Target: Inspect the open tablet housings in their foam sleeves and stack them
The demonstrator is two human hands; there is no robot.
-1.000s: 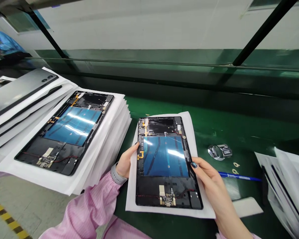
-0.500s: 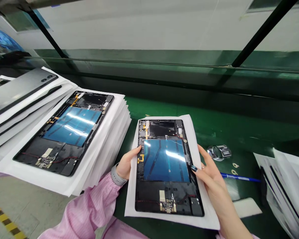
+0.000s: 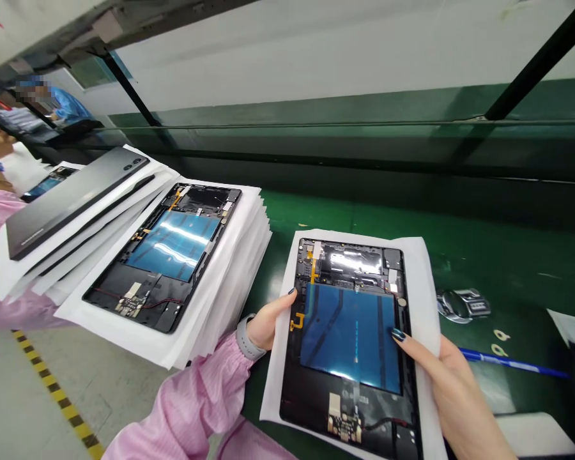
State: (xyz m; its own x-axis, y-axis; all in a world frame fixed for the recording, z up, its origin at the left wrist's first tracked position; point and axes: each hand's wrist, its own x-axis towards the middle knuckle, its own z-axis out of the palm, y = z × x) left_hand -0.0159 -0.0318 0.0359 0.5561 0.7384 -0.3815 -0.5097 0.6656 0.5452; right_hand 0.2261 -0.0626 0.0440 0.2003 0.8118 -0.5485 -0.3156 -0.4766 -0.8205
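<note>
figure legend: open tablet body [image 3: 349, 338], interior facing up, on a white sheet [image 3: 424, 281] held between the left hand [image 3: 268, 326] and right hand [image 3: 453, 383] above the near edge of a green bench [image 3: 316, 220]. the thumbs lie on top along the two long sides, and the other fingers [image 3: 460, 396] curl out of sight beneath the sheet, so their spread cannot be told. each hand appears to pinch sheet and body together. this edge grip probably keeps the palms off the blue film panel [image 3: 364, 332], orange flex cable [image 3: 311, 268] and small circuit board [image 3: 344, 425], while the sheet seems to act as a soft carrier.

at left, a second open tablet body [image 3: 160, 255] rests on a sheet stack [image 3: 230, 268], beside a closed dark grey tablet [image 3: 76, 198] on its own pile, the interleaved sheets likely guarding each unit. at right lie a metal hand tally counter [image 3: 462, 305], a blue pen [image 3: 512, 363] and two small beige rings [image 3: 501, 335]. pink striped cleanroom sleeves [image 3: 186, 396] cover the forearms, with a grey wristband [image 3: 246, 338] on the left wrist. beyond the bench stands a glazed partition [image 3: 316, 128]; below left, yellow-and-black tape [image 3: 57, 390] marks a grey floor [image 3: 29, 396]. a co-worker in a blue smock [image 3: 69, 105] appears reflected in the glass.
</note>
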